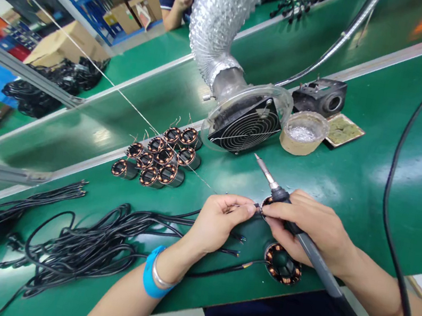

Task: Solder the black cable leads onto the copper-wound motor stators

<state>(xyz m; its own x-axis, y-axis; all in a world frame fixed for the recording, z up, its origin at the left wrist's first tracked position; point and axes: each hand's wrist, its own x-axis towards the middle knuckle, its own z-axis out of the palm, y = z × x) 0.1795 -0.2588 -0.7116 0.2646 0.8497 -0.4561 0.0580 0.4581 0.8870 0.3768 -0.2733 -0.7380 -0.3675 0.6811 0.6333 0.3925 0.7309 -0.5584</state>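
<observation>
In the head view, I see the left hand (216,221) pinching a small dark piece (257,206), maybe a cable end, by a copper coil (267,202) at the right hand's (316,229) fingertips. The right hand also grips a soldering iron (315,259), its tip pointing far. It looks like close finger work, calling for small, steady moves. A second coil (270,254) sits near; black cables (99,247) lie left.
</observation>
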